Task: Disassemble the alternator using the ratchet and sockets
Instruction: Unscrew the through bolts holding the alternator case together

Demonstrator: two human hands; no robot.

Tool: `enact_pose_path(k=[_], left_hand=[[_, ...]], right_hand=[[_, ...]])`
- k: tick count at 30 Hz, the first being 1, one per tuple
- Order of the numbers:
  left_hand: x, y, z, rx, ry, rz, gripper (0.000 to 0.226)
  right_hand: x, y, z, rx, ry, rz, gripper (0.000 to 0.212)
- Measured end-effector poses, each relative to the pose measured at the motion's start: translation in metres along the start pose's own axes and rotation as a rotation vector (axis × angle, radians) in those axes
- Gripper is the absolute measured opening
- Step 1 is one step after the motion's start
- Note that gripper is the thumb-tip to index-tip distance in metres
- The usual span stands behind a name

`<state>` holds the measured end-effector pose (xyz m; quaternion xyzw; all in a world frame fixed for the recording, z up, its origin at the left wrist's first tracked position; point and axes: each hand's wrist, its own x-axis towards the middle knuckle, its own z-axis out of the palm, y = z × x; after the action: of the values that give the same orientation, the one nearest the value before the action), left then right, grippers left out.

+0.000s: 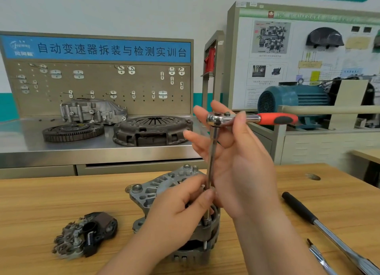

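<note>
The left hand (181,211) covered the middle of the alternator (152,190), so most of its upper face was hidden. The socket (206,221) was too small and too crowded by fingers to tell whether it sat fully on a fastener. Fingers of the right hand (236,157) hid part of the head of the ratchet (275,118), where the extension bar (212,151) joined it. Both forearms ran off the bottom edge. A long bar with a black grip (320,225) was cut off at the lower right corner. The bottom edge cut off a thinner tool (317,254) beside it, its kind unclear. Small print on the wall panel (267,85) was too blurred to read.
</note>
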<state>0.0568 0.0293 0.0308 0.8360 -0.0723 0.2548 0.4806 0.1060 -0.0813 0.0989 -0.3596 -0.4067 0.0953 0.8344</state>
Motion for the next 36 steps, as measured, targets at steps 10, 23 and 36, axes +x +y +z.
enact_pose_path(k=[10, 23, 36], left_hand=[[0.002, -0.0002, 0.0033, -0.005, 0.049, -0.023, 0.02], [0.0005, 0.0049, 0.0005, 0.083, 0.054, -0.035, 0.018], [0.0021, 0.0016, 0.003, 0.003, 0.059, -0.038, 0.019]], right_hand=[[-0.0008, 0.0044, 0.0033, -0.131, -0.017, -0.129, 0.025], [-0.0016, 0.0048, 0.0026, -0.274, -0.015, -0.203, 0.031], [-0.0039, 0.0072, 0.0082, -0.242, 0.03, -0.253, 0.026]])
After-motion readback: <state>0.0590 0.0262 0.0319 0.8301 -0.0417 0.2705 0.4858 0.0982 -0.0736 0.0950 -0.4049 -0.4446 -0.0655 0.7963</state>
